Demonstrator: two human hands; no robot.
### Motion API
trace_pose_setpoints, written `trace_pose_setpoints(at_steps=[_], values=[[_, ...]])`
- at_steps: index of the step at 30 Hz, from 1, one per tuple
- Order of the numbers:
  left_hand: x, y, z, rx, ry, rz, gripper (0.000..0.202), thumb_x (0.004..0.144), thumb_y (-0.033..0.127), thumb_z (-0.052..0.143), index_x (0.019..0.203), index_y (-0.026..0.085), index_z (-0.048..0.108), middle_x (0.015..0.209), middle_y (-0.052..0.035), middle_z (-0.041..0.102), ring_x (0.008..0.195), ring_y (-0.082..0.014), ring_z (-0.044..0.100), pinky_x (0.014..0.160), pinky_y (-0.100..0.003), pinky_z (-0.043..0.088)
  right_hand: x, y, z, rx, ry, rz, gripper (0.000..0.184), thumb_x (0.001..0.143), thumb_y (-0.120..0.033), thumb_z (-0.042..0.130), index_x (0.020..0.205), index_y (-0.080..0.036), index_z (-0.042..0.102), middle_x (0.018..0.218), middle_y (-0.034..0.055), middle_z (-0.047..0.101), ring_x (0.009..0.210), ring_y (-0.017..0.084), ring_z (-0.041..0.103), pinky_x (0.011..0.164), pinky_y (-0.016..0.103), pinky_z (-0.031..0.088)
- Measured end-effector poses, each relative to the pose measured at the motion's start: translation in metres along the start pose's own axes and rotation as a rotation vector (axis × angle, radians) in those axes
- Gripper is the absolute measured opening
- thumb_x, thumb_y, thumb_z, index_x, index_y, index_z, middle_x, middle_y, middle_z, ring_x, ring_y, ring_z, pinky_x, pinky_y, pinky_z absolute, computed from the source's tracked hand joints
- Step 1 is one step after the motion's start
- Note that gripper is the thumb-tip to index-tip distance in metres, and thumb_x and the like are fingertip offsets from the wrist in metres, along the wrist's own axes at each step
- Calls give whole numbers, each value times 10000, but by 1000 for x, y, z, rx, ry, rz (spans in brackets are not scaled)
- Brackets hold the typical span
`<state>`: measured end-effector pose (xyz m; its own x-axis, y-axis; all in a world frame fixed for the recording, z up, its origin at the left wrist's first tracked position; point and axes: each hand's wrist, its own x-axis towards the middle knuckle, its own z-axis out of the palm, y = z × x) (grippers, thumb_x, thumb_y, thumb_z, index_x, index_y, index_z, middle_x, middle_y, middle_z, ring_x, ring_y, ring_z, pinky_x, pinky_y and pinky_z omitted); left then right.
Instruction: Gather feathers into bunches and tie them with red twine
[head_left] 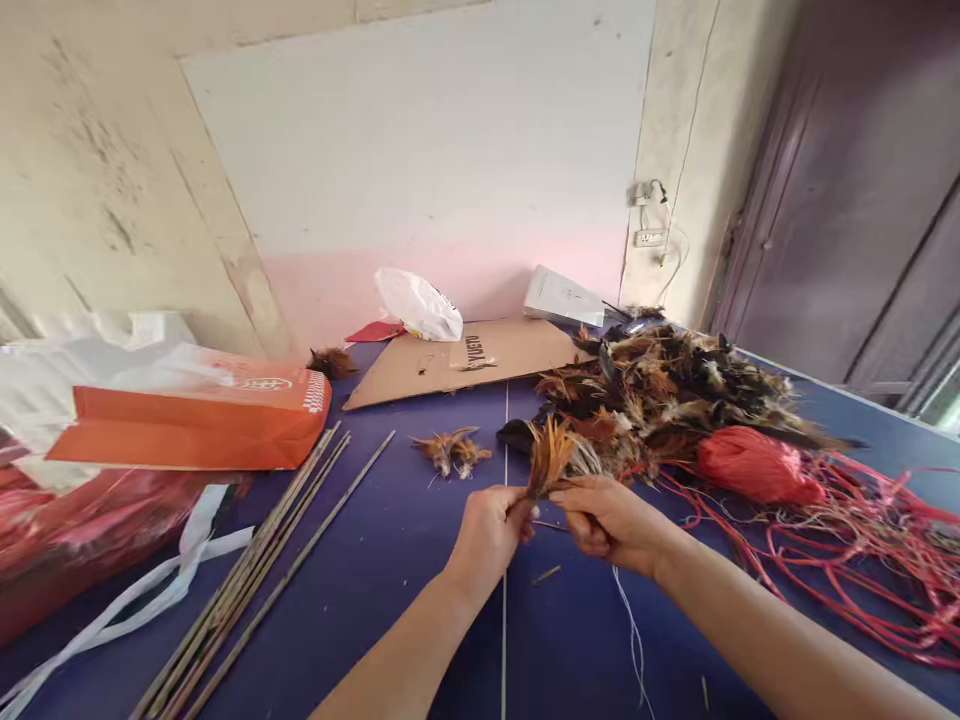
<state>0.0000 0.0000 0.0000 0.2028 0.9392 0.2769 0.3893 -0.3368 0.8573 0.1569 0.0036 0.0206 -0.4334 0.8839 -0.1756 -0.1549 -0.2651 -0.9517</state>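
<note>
A small bunch of orange-brown feathers (551, 452) stands up between my two hands, over the middle of the blue table. My left hand (487, 530) is closed, pinching the bunch near its base. Close against it, my right hand (611, 515) has thumb and fingers pressed together at the right side of the same bunch. What lies between the fingertips is partly hidden. White thread (630, 625) trails on the table below my right hand. Just beyond my left hand lie a few tied feather tufts (451, 452). A large heap of brown and black feathers (660, 390) spreads behind my right hand.
Thin sticks (277, 560) lie to the left, beside white strips (180, 560) and an orange bag (202, 420). Flat cardboard (465, 355) lies at the back with a white plastic bag (420, 303). A red twine bundle (757, 465) with loose strands lies at right.
</note>
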Motion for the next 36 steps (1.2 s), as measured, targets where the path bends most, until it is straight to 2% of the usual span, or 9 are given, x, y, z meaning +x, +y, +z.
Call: trace_pose_setpoints(at_steps=[5, 9, 14, 20, 24, 27, 30, 33, 36], values=[[3, 0, -4, -94, -20, -56, 249, 751, 283, 475, 560, 151, 563, 469, 9, 549, 419, -114, 530, 438, -211, 417, -4, 0, 0, -56, -23, 8, 155, 672, -291, 573, 648, -166, 485, 316, -96, 397, 257, 23, 228, 298, 165, 162], [8, -1, -7, -301, -13, -257, 246, 721, 325, 536, 567, 137, 576, 452, -5, 568, 403, -111, 540, 419, -205, 433, -3, 0, 3, -393, 112, -47, 211, 714, -335, 525, 820, -158, 568, 390, -65, 477, 299, 41, 315, 322, 166, 223], [9, -2, -9, -402, -15, -331, 201, 683, 277, 581, 556, 123, 569, 478, -20, 585, 416, -105, 554, 412, -190, 432, -4, 4, 7, -773, 160, -235, 190, 756, -288, 457, 749, -159, 596, 444, -34, 507, 378, 64, 393, 388, 178, 296], [8, -8, -4, -203, -50, -319, 219, 710, 216, 478, 504, 152, 515, 374, 20, 494, 370, -127, 538, 371, -204, 410, -19, 8, 24, -1307, 165, -590, 203, 747, -110, 410, 738, -181, 600, 627, 2, 574, 566, 102, 484, 544, 212, 332], [1, -4, -1, 60, -146, -166, 213, 666, 88, 407, 499, 167, 512, 354, 40, 444, 345, -114, 502, 364, -187, 370, -24, -2, 28, -1556, 45, -755, 194, 787, -133, 412, 710, -161, 588, 690, 40, 569, 659, 131, 493, 616, 238, 340], [-8, 7, -1, 197, -277, 123, 228, 666, 60, 425, 488, 171, 512, 390, 31, 468, 399, -102, 503, 450, -191, 394, -22, -22, 15, -1485, 41, -781, 192, 782, -148, 444, 665, -151, 596, 693, 41, 561, 688, 130, 498, 636, 233, 352], [-17, 22, 1, 202, -367, 360, 226, 709, 87, 460, 522, 172, 555, 480, 10, 525, 496, -110, 531, 536, -203, 415, -17, -38, -10, -1225, 37, -649, 136, 746, -178, 502, 686, -158, 622, 698, 16, 581, 655, 109, 515, 618, 209, 374], [-18, 28, 3, 8, -306, 243, 227, 774, 172, 439, 623, 167, 609, 562, 0, 547, 460, -96, 533, 475, -194, 427, -12, -37, -28, -1050, -16, -486, 147, 730, -245, 519, 697, -152, 628, 665, 11, 595, 625, 117, 520, 585, 214, 390], [-12, 24, 3, -210, -52, 28, 176, 761, 259, 500, 716, 155, 635, 586, -6, 567, 463, -113, 557, 434, -203, 441, -9, -26, -24, -1024, -46, -429, 178, 741, -252, 483, 683, -150, 618, 630, 0, 582, 578, 105, 488, 537, 207, 372]])
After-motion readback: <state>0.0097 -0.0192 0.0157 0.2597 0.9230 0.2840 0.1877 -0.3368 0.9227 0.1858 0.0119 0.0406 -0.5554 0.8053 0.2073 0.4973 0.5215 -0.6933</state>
